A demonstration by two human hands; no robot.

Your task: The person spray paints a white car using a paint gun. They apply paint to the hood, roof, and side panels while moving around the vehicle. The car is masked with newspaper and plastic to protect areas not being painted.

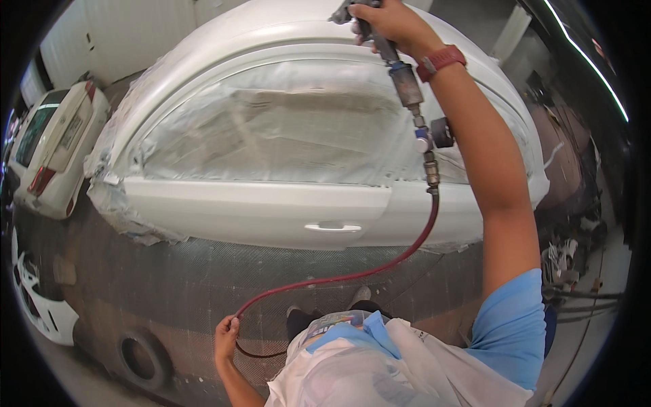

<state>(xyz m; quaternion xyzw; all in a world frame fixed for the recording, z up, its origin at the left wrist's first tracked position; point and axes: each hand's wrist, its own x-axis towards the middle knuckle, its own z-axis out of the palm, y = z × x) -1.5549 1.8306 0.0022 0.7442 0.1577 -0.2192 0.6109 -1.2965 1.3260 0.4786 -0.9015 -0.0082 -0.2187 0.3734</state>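
My right hand (397,27) is raised over the car's roof edge and wrapped round a spray gun (371,30), its nozzle pointing left. Below the grip hang an inline filter (407,87) and a gauge (442,133). From these fittings a dark red air hose (366,273) curves down and left to my left hand (227,334), which is closed on it at the lower left. In front of me stands a white car body (258,203), its side window covered with masking film (285,129). A white handle (332,228) sits on the door.
A second white car (57,149) stands at the far left. On the floor at the lower left lie a tyre (144,359) and a white body panel (51,308). Assorted clutter (563,261) lines the right side. The hose's slack passes beside my body.
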